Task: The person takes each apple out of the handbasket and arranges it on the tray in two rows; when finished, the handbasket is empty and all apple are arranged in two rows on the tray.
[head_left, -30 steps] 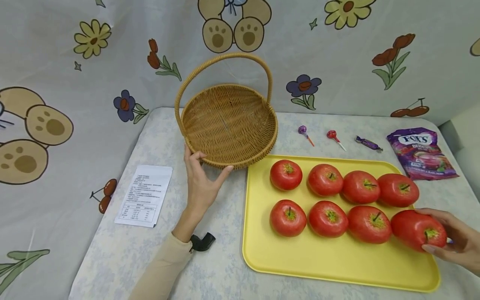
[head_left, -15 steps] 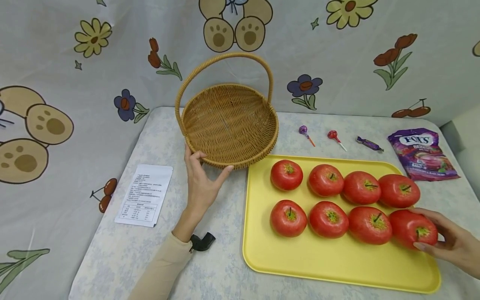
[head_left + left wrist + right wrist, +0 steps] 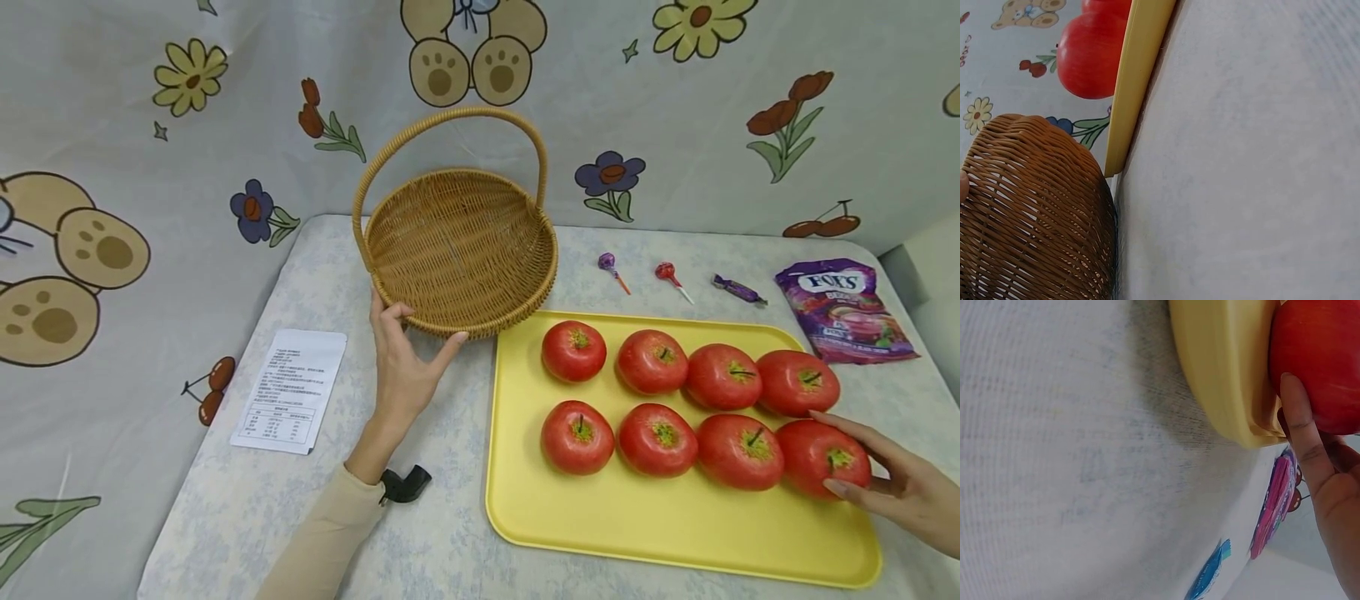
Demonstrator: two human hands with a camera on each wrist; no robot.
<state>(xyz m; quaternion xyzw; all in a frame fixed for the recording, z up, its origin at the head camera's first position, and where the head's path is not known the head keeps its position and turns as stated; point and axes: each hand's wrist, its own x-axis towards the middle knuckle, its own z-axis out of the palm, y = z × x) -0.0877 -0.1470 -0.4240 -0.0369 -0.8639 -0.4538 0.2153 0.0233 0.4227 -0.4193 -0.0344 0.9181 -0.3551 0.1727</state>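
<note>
At the back of the table, a wicker basket (image 3: 459, 250) with a tall arched handle shows its bare inside. My left hand (image 3: 403, 379) holds its near-left rim, thumb along the front and fingers at the side. In the left wrist view, one fingertip (image 3: 963, 186) shows on the woven wall. On the yellow tray (image 3: 645, 529), red apples stand in two rows. My right hand (image 3: 903, 492) grips the front row's rightmost apple (image 3: 813, 450) between thumb and fingers. That apple sits close against its neighbour (image 3: 738, 454). In the right wrist view, the thumb (image 3: 1297, 409) presses the held apple's side.
Behind the tray lie a purple lollipop (image 3: 607, 262), a red lollipop (image 3: 665, 270), a wrapped candy (image 3: 738, 288) and a purple candy bag (image 3: 847, 308). A printed white packet (image 3: 288, 392) lies at left. A blue packet (image 3: 1209, 575) shows in the right wrist view.
My right hand has moved left with the apple, bringing it closer to its neighbour in the front row. The left hand and basket have stayed put.
</note>
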